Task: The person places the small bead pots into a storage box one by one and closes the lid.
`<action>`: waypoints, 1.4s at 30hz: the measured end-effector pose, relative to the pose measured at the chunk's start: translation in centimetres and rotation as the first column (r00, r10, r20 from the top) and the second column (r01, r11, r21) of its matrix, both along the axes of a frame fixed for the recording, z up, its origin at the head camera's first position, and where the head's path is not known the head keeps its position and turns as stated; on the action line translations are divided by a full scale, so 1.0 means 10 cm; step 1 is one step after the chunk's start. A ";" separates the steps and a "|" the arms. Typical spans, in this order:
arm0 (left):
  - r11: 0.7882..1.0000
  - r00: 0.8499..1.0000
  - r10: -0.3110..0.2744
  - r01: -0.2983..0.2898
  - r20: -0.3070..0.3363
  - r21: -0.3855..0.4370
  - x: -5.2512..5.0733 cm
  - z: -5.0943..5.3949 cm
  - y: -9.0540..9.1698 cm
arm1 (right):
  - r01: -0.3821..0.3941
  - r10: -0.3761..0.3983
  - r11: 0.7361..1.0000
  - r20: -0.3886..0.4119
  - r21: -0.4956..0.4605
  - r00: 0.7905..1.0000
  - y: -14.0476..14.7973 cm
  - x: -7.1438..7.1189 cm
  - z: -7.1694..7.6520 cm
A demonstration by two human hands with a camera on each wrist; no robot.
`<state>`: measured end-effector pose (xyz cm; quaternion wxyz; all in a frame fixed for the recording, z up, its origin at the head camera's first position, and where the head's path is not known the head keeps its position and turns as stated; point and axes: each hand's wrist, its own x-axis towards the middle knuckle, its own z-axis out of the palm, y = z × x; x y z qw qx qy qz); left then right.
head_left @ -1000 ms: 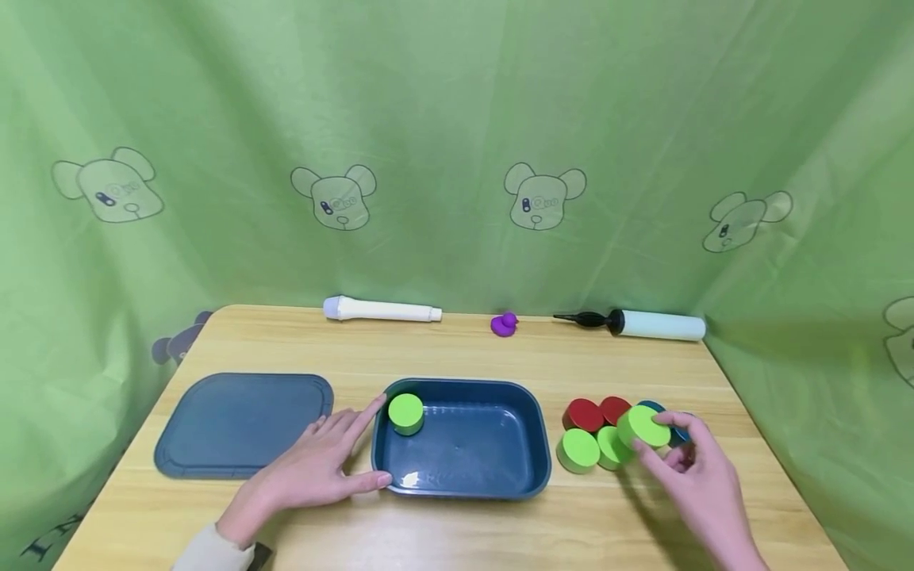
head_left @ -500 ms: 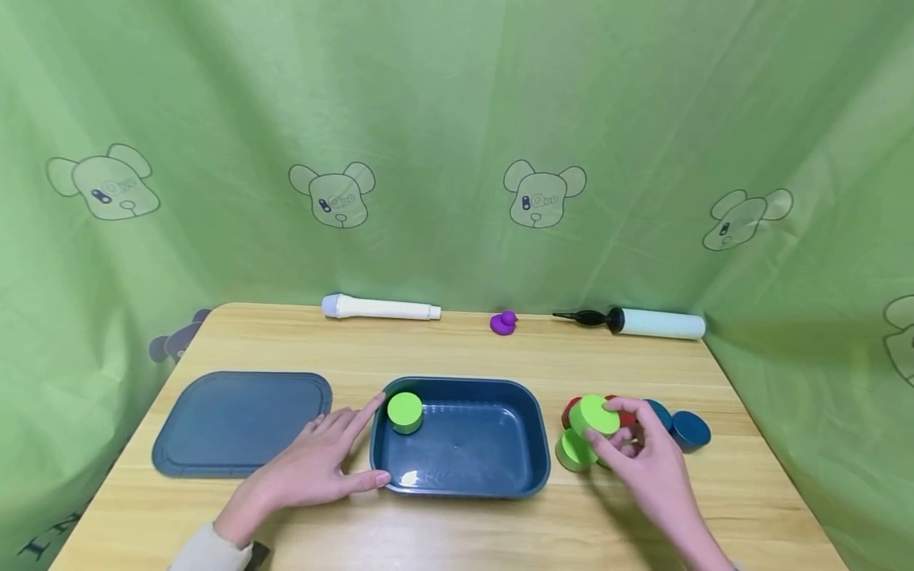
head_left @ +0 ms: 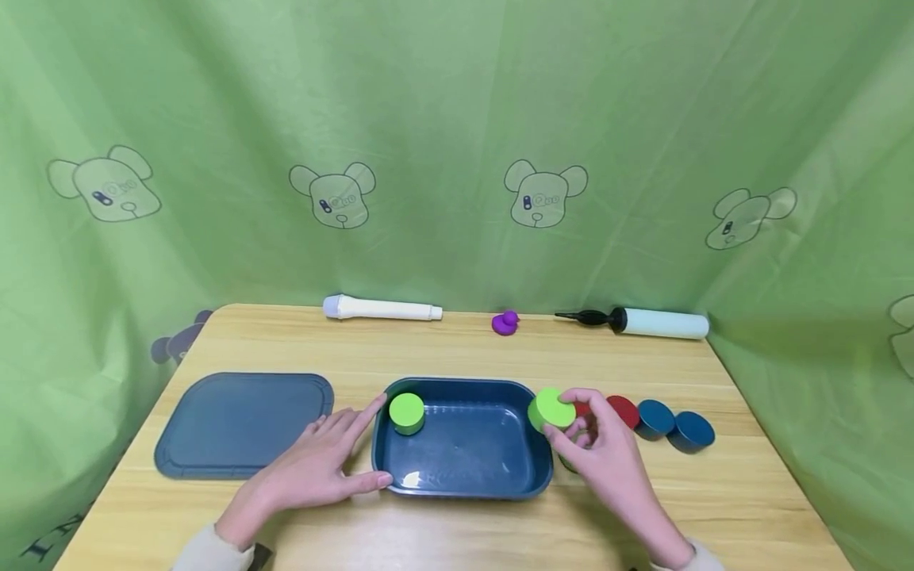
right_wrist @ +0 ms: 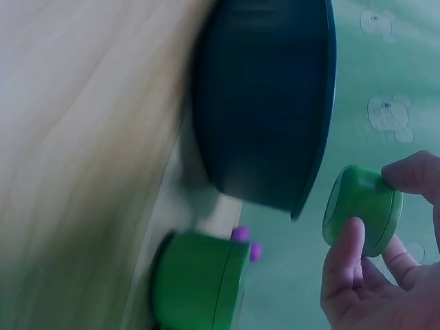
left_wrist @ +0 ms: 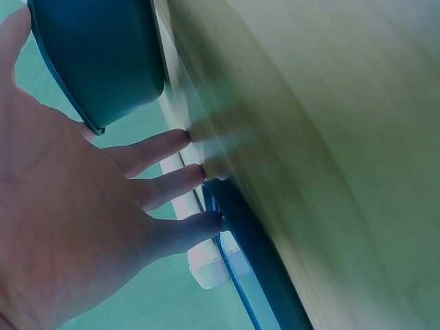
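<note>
My right hand (head_left: pixel 607 444) pinches a small green round container (head_left: pixel 551 408) between thumb and fingers, above the right rim of a dark blue rectangular box (head_left: pixel 464 452). In the right wrist view a seam runs round the held green container (right_wrist: pixel 361 206), below its top. My left hand (head_left: pixel 317 468) lies with spread fingers against the box's left side, index finger and thumb at the rim. One green round container (head_left: pixel 406 412) stands inside, in the far left corner. Another green container (right_wrist: pixel 199 282) stands on the table, mostly hidden behind my right hand in the head view.
Right of my right hand stand a red container (head_left: pixel 623 412) and two blue ones (head_left: pixel 655 420); another red one is partly covered. A flat dark blue lid (head_left: pixel 243 424) lies left. Along the back are a white microphone (head_left: pixel 382 308), purple duck (head_left: pixel 505 323) and hand pump (head_left: pixel 660 323).
My right hand has carried the green container leftward, from over the group of containers to the box's right rim. My left hand has stayed in place.
</note>
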<state>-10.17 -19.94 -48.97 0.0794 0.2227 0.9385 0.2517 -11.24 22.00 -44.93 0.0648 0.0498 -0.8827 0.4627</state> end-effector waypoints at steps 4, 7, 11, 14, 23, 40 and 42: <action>1.000 1.000 0.001 -0.001 0.000 -0.004 0.00 -0.01 0.01 | -0.034 0.035 0.999 0.024 -0.034 0.999 -0.13 -0.03 -0.02; 1.000 1.000 0.006 -0.006 0.005 -0.005 0.00 0.00 0.00 | -0.051 0.052 0.998 0.038 -0.040 0.998 -0.24 -0.07 -0.05; 1.000 1.000 0.006 -0.006 0.010 -0.006 0.00 0.01 0.01 | -0.064 0.064 0.998 0.032 -0.007 0.997 -0.36 -0.12 -0.10; 1.000 1.000 0.005 -0.005 0.010 -0.005 0.01 0.01 0.01 | -0.077 0.077 0.997 0.020 0.004 0.997 -0.43 -0.15 -0.12; 1.000 1.000 0.004 -0.004 0.011 -0.003 0.00 0.02 0.01 | -0.134 0.136 0.989 -0.030 0.055 0.990 -0.67 -0.23 -0.22; 1.000 1.000 0.015 -0.015 0.022 0.002 0.01 0.02 -0.01 | -0.225 0.215 0.957 0.072 0.185 0.974 -1.04 -0.38 -0.33; 1.000 1.000 0.013 -0.013 0.021 0.004 0.01 0.01 0.00 | -0.230 0.221 0.952 0.066 0.200 0.973 -1.04 -0.40 -0.34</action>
